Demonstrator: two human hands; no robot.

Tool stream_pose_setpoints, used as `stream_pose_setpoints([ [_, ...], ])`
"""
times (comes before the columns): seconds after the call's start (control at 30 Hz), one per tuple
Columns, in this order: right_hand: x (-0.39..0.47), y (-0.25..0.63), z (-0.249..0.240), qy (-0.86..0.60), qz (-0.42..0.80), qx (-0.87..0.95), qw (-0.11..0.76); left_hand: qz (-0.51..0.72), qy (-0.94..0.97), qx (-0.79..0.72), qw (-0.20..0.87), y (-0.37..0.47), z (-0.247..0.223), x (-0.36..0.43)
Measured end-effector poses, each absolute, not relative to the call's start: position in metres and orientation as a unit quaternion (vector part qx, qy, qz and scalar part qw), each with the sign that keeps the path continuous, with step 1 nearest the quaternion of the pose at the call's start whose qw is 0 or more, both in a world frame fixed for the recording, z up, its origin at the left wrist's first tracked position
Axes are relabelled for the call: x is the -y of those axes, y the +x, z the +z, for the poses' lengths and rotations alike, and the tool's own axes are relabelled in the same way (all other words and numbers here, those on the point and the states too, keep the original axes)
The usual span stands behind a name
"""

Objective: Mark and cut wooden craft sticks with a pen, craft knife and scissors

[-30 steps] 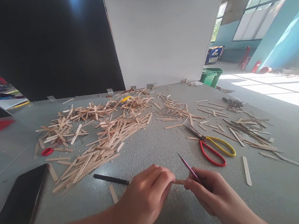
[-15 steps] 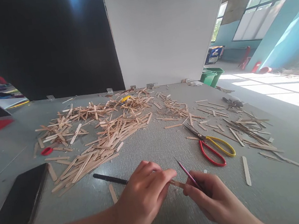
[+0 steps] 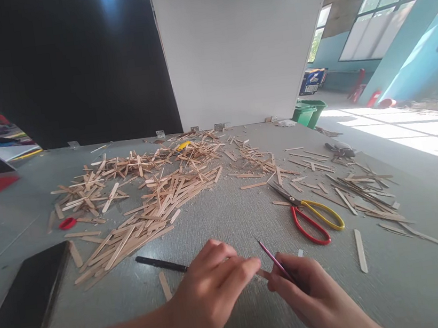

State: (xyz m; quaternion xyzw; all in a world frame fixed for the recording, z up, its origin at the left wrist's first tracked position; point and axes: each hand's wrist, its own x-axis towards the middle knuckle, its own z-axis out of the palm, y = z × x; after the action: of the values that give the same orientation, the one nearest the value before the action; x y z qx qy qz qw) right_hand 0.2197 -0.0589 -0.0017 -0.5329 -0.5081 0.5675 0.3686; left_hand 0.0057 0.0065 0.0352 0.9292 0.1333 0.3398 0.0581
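Note:
Between my two hands runs a small wooden craft stick [image 3: 263, 274], mostly covered by the fingers. My left hand [image 3: 219, 287] is closed on its left end, thumb and fingers pinched together. My right hand [image 3: 303, 284] grips its other end and also holds a thin purple pointed tool [image 3: 274, 259], tip up and to the left; its exact kind I cannot tell. A black pen [image 3: 160, 263] lies beside my left hand, partly hidden behind it. Scissors [image 3: 296, 205] with one red and one yellow handle lie beyond my right hand.
A large heap of craft sticks [image 3: 166, 195] spreads over the grey table [image 3: 245, 214], with another pile [image 3: 367, 187] at right. A dark phone [image 3: 28, 291] lies at left, near a red ring [image 3: 67, 223]. Black [image 3: 101, 66] and white panels [image 3: 237, 54] stand at the back.
My left hand's fingers have shifted slightly right along the craft stick, so less of it shows. The purple tool's tip has moved a little lower. The things on the table stay put.

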Motion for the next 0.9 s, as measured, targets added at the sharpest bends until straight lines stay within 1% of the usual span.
stream_pose_setpoints([
  [0.13,0.060,0.214,0.009,-0.542,0.547,0.501,0.394,0.299,0.947,-0.108,0.037,0.005,0.039,-0.007],
  [0.2,0.061,0.212,0.015,-0.553,0.540,0.488,0.406,0.289,0.950,-0.107,0.047,0.006,0.039,-0.006],
  [0.33,0.062,0.210,0.019,-0.563,0.541,0.482,0.397,0.258,0.958,-0.111,0.061,0.008,0.036,-0.005],
  [0.4,0.061,0.210,0.017,-0.567,0.538,0.487,0.390,0.252,0.955,-0.136,0.083,0.009,0.035,-0.005],
  [0.57,0.061,0.211,0.013,-0.564,0.520,0.514,0.384,0.236,0.931,-0.198,0.196,0.012,0.035,-0.004],
  [0.63,0.062,0.211,0.009,-0.554,0.524,0.517,0.389,0.234,0.923,-0.207,0.224,0.012,0.035,-0.003],
  [0.8,0.062,0.214,-0.006,-0.524,0.524,0.530,0.412,0.270,0.913,-0.209,0.223,0.011,0.030,-0.001],
  [0.9,0.062,0.216,-0.009,-0.519,0.540,0.528,0.400,0.288,0.901,-0.218,0.240,0.011,0.030,0.001],
])
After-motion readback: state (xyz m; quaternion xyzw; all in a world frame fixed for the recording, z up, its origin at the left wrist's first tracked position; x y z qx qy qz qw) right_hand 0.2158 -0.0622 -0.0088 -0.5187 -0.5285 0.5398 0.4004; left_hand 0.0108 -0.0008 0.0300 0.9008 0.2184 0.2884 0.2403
